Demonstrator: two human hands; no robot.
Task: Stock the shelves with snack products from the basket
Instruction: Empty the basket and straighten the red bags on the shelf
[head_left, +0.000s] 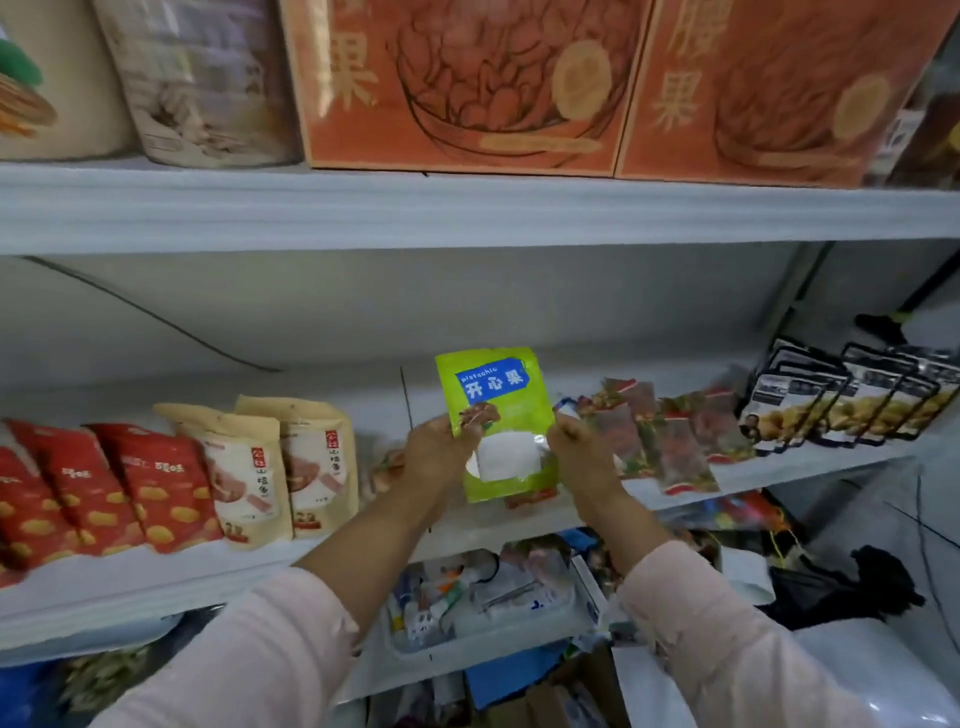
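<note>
Both hands — left hand (434, 451) and right hand (582, 449) — pinch the side edges of the glossy green pistachio pouch (498, 410), upright over the white middle shelf (467, 525) — likely risk: slick, top-heavy pouch toppling forward on release.

Both hands, left hand (435, 451) and right hand (582, 451), grip an upright green pistachio bag (498, 410) by its side edges above the white middle shelf (363, 551), between beige pouches (275, 467) and red-patterned packets (670, 441).
</note>
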